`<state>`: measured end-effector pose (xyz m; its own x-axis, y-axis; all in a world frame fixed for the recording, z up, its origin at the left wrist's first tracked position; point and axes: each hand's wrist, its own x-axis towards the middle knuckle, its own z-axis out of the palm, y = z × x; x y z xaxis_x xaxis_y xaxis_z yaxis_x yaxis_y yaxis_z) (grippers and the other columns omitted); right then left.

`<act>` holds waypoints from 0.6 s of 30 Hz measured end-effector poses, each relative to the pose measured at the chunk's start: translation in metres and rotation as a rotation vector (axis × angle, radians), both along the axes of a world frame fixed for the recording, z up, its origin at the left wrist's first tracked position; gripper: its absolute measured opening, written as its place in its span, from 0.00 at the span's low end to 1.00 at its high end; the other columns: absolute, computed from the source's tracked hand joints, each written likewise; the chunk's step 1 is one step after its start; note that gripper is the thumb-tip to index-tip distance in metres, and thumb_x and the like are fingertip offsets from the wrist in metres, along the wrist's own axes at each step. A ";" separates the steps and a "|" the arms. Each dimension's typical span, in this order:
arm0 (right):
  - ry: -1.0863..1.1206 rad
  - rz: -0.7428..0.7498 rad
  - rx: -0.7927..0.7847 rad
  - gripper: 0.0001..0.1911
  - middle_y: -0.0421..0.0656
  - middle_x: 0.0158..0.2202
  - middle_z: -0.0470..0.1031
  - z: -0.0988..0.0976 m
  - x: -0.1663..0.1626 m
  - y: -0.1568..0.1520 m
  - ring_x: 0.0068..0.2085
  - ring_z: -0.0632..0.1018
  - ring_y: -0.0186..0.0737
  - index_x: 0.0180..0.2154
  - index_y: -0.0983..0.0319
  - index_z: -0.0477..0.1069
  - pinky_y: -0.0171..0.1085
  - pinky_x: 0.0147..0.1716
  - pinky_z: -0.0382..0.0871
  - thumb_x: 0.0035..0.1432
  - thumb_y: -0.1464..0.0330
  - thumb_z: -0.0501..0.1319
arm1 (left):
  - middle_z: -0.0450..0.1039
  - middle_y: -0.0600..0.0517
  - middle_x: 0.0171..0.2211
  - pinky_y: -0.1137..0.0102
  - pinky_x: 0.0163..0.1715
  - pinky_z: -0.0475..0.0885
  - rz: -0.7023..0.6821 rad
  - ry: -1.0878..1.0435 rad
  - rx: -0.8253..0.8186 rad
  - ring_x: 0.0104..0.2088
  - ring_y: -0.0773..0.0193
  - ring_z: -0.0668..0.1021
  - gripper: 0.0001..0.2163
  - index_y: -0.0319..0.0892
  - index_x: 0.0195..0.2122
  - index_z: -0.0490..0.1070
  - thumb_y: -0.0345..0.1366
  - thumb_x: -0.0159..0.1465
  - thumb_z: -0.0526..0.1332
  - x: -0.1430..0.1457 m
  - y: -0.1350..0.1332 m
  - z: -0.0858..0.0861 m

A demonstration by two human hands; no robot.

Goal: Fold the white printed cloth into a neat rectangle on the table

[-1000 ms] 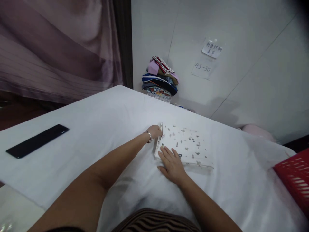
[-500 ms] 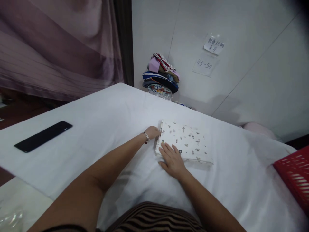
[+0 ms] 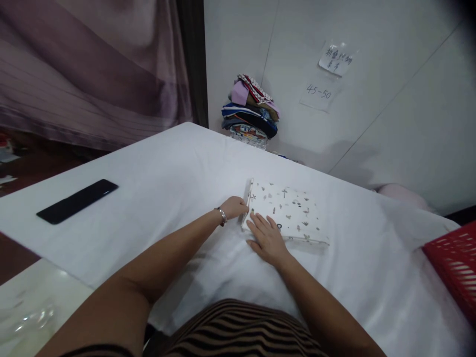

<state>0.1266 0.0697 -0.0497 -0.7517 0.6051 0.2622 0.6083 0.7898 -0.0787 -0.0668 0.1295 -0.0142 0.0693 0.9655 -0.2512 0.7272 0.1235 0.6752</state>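
Note:
A folded white cloth [image 3: 293, 214] printed with small dark figures lies on the white-covered table [image 3: 156, 183]. My left hand [image 3: 235, 207], with a bracelet at the wrist, is closed on the cloth's left edge. Flat on the near left corner of the cloth rests my right hand [image 3: 268, 239], its fingers stretched out and together. Both forearms reach in from the bottom of the view.
A black phone [image 3: 77, 201] lies on the table at the left. A stack of folded colourful clothes [image 3: 250, 115] stands against the back wall under two paper notes [image 3: 334, 60]. A red plastic basket [image 3: 455, 265] sits at the right edge. Purple curtain hangs at the left.
The view has tilted down and shifted a little. Both hands stay on the cloth's left edge, the left hand sliding slightly nearer along it.

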 end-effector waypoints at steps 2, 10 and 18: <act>0.000 0.001 -0.002 0.28 0.49 0.63 0.52 0.000 0.000 0.000 0.63 0.52 0.48 0.61 0.62 0.53 0.52 0.58 0.46 0.61 0.61 0.52 | 0.67 0.55 0.19 0.75 0.24 0.60 0.028 -0.007 0.002 0.26 0.67 0.70 0.07 0.39 0.20 0.69 0.36 0.50 0.58 0.000 -0.001 -0.003; 0.012 -0.002 -0.002 0.27 0.47 0.63 0.54 -0.001 -0.001 -0.001 0.63 0.54 0.48 0.61 0.60 0.54 0.52 0.59 0.47 0.61 0.61 0.52 | 0.73 0.51 0.26 0.72 0.27 0.62 0.181 -0.063 0.034 0.28 0.64 0.73 0.18 0.40 0.28 0.69 0.52 0.56 0.54 0.006 -0.004 -0.009; 0.026 0.001 -0.057 0.27 0.48 0.63 0.53 0.003 -0.002 -0.002 0.63 0.55 0.49 0.60 0.61 0.55 0.54 0.58 0.48 0.60 0.63 0.53 | 0.69 0.55 0.23 0.73 0.26 0.61 0.216 -0.051 0.132 0.27 0.67 0.71 0.10 0.42 0.24 0.64 0.41 0.56 0.58 0.024 -0.008 -0.014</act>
<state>0.1247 0.0679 -0.0463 -0.7453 0.6192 0.2472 0.6050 0.7839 -0.1395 -0.0433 0.1218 -0.0278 -0.1327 0.9834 -0.1234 0.6581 0.1805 0.7310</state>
